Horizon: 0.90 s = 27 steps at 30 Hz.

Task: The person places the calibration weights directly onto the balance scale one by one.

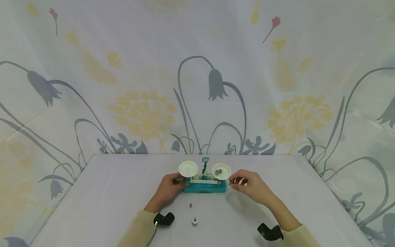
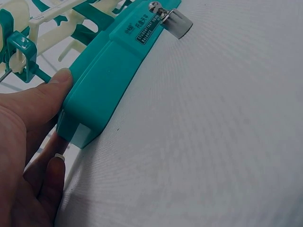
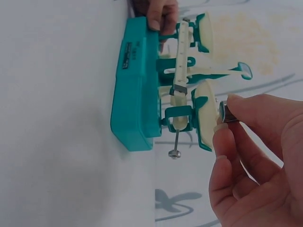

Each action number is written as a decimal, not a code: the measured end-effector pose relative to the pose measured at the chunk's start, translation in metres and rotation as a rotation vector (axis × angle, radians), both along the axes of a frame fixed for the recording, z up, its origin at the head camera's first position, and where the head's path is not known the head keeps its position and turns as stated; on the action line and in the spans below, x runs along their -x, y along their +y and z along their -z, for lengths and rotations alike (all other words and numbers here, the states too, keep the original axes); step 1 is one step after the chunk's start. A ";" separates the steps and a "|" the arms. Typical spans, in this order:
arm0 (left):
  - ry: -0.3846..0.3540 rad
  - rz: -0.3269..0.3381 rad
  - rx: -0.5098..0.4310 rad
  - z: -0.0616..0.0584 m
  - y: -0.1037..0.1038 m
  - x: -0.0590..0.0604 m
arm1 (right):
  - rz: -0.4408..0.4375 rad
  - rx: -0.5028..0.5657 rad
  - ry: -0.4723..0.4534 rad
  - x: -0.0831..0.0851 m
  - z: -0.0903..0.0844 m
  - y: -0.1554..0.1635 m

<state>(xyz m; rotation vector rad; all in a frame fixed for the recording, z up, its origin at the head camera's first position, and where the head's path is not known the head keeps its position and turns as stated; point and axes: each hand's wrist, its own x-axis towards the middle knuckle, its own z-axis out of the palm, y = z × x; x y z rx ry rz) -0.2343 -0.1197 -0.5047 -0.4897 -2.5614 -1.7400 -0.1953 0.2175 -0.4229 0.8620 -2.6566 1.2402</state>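
Observation:
A teal balance scale [image 1: 205,188] with two cream pans stands on the table. My left hand [image 1: 169,189] grips its left end, with the thumb [image 2: 60,81] against the base in the left wrist view. Between thumb and fingertips, my right hand [image 1: 251,185] pinches a small metal weight [image 3: 227,112] beside the right pan [image 3: 207,116]. Two metal weights [image 1: 218,172] sit in that pan in the head view. No object shows in the left pan [image 1: 188,168].
In front of the scale, a small weight [image 1: 190,205] and a larger knobbed weight [image 1: 194,221] stand on the white tablecloth [image 1: 123,178]. A flower-patterned curtain [image 1: 197,113] hangs behind the table. Each wrist carries a black camera.

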 end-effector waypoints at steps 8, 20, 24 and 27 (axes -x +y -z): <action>0.002 0.001 0.005 -0.001 0.000 -0.001 | 0.011 0.008 0.013 0.001 -0.003 0.001; 0.009 0.005 0.013 -0.002 0.000 -0.001 | 0.035 0.005 -0.003 0.002 -0.009 0.002; 0.003 0.003 0.013 -0.003 0.000 -0.001 | 0.048 0.006 -0.011 0.004 -0.010 0.002; 0.000 0.001 0.011 -0.003 0.000 -0.001 | 0.053 0.008 -0.005 0.007 -0.010 0.002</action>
